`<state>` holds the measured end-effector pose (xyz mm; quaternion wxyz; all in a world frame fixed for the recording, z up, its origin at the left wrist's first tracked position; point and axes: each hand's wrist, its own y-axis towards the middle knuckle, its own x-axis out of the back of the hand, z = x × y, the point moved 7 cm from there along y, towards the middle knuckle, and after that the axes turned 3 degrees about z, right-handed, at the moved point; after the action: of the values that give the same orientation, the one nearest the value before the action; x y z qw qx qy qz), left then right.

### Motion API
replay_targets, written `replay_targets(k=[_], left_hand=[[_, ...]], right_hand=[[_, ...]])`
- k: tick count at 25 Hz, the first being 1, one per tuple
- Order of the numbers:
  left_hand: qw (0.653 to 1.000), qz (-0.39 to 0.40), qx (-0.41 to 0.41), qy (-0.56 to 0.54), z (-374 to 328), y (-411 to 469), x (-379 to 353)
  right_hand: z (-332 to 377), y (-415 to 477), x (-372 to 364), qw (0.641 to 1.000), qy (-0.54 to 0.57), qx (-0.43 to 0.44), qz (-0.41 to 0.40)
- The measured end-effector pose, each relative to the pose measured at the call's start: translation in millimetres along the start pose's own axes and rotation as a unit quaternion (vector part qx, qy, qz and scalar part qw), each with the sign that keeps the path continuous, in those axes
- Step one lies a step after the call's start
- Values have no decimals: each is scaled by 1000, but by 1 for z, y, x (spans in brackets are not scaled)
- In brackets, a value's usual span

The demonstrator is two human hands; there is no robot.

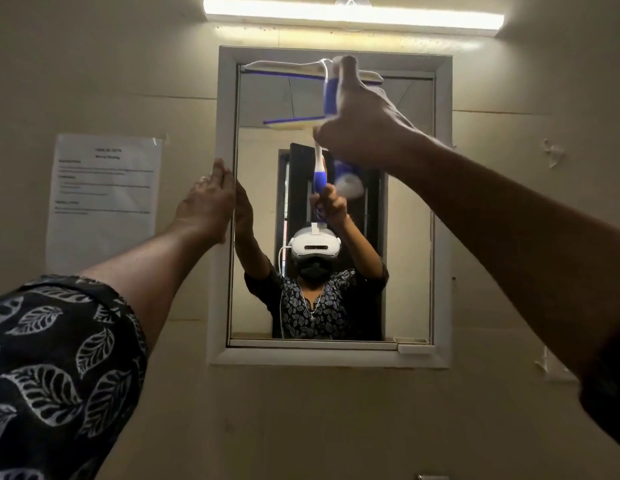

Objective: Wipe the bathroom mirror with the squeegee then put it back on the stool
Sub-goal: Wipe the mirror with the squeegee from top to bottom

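Blue-and-white squeegee [331,95] up at top edge of mirror [409,209], blade approx. horizontal along top of the glass, handle wrapped in curled fingers of R hand [357,129], thumb up alongside. L hand [208,206] flat on left side of mirror's white frame, fingers straight & pressed together, holding nothing. Printed sheet [104,199] taped to wall left of mirror, strip light [353,17] lit above; squeegee blurred, so contact w/ glass not clear.
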<state>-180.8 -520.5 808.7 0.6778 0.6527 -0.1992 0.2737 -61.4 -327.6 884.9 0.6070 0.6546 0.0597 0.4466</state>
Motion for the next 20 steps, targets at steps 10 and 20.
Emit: replay_targets(k=[10,20], left_hand=[[1000,-10,-6,-12,1,-2,1],[1000,9,-15,-21,2,-2,1]], right_hand=[[-19,25,-68,997,-38,-66,32],[-39,-188,-186,964,50,-155,211]])
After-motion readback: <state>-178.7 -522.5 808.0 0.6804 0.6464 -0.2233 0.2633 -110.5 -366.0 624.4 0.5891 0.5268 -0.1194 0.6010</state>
